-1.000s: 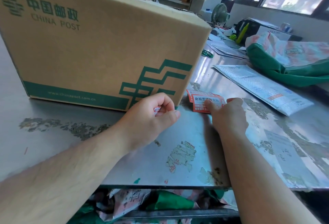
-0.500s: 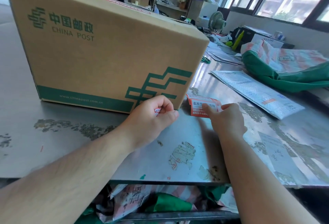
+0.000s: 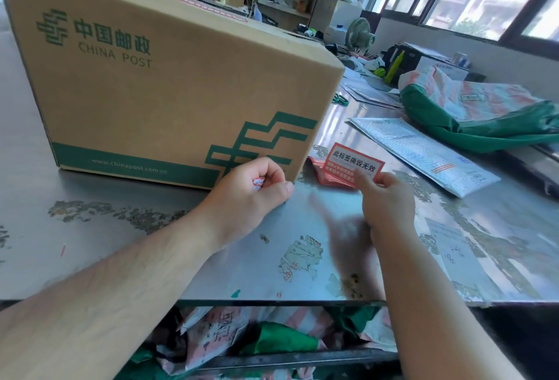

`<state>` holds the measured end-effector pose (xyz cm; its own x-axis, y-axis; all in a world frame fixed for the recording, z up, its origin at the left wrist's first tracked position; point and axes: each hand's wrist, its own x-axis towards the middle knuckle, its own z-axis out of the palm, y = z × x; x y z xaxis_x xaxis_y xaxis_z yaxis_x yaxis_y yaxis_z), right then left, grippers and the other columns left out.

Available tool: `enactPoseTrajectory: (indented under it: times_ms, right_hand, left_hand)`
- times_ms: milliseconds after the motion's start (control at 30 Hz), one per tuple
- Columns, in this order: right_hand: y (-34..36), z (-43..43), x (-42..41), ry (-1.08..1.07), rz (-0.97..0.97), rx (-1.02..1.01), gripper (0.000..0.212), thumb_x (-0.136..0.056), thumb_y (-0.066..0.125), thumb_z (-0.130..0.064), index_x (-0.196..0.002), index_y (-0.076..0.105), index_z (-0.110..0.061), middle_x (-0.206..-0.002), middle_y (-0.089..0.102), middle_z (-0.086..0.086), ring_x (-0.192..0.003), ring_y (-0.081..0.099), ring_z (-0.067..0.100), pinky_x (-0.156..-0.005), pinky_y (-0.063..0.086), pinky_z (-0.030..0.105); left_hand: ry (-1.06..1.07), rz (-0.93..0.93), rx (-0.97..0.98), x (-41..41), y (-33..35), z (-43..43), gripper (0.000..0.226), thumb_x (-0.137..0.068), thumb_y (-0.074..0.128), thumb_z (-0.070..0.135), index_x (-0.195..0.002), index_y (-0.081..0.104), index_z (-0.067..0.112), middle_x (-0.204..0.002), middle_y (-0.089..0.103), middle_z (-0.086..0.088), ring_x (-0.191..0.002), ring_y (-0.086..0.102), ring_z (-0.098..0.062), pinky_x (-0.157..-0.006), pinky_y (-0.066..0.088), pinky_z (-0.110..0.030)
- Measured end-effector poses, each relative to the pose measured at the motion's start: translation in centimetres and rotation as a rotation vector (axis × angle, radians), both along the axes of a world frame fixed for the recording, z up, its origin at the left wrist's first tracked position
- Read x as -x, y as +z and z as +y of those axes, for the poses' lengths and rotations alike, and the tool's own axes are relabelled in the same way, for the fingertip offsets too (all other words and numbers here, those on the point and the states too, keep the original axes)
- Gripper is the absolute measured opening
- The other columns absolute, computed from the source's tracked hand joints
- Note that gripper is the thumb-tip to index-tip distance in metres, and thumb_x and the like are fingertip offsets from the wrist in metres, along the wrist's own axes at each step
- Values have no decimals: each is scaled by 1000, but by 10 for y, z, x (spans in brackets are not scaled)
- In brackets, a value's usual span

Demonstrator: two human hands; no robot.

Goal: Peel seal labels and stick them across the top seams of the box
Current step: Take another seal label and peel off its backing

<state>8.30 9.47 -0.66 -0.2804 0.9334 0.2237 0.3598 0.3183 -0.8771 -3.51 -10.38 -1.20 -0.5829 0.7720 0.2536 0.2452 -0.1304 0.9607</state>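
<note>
A large brown China Post cardboard box (image 3: pixel 169 77) stands on the metal table (image 3: pixel 121 237), with a red seal label (image 3: pixel 199 4) showing on its top. My right hand (image 3: pixel 388 198) pinches a red seal label sheet (image 3: pixel 355 162) and holds it lifted just above a small stack of the same labels (image 3: pixel 323 175) lying beside the box's near right corner. My left hand (image 3: pixel 251 195) rests on the table against the box's lower front corner, fingers curled around a crumpled scrap of red-and-white backing paper (image 3: pixel 258 183).
A white padded mailer (image 3: pixel 423 153) lies right of the labels. Behind it sits a green and pink mail sack (image 3: pixel 484 113). Green-handled scissors (image 3: pixel 340 98), a small fan (image 3: pixel 360 32) and papers lie farther back. More sacks fill the shelf under the table edge (image 3: pixel 272 302).
My right hand has picked one label sheet off the stack and raised it, tilted toward me. My left hand stays curled by the box corner. The view has shifted slightly.
</note>
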Motion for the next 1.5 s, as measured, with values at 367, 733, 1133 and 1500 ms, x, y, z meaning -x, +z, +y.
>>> enactPoseTrajectory:
  times_ms: [367, 733, 1133, 1500]
  right_hand:
    - [-1, -62, -32, 641, 312, 439, 14, -87, 66, -17, -88, 76, -8, -81, 61, 16, -58, 49, 14, -58, 38, 26]
    - [-7, -107, 15, 372, 99, -64, 16, -92, 68, -36, -82, 71, -24, -68, 74, -9, -55, 65, 6, -60, 52, 22]
    - [-11, -109, 12, 274, 80, -75, 28, -90, 70, -36, -71, 64, -16, -59, 71, -3, -52, 65, 5, -51, 41, 12]
    - [-13, -113, 12, 279, 65, -142, 35, -80, 78, -42, -91, 44, -38, -96, 60, -11, -82, 58, 3, -64, 39, 11]
  left_hand:
    - [105, 4, 110, -8, 9, -18, 45, -82, 54, 59, -88, 73, 20, -81, 74, 10, -71, 62, 0, -67, 42, -16]
    - [363, 153, 125, 13, -2, -46, 19, -86, 72, 25, -69, 64, 19, -56, 63, 15, -47, 50, -1, -47, 37, -10]
    - [193, 31, 56, 17, -5, -46, 26, -88, 67, 38, -71, 69, 19, -55, 63, 9, -52, 48, -6, -55, 37, -19]
    - [105, -47, 17, 18, -5, -48, 25, -84, 71, 36, -69, 61, 18, -50, 51, 14, -46, 36, -6, -49, 30, -22]
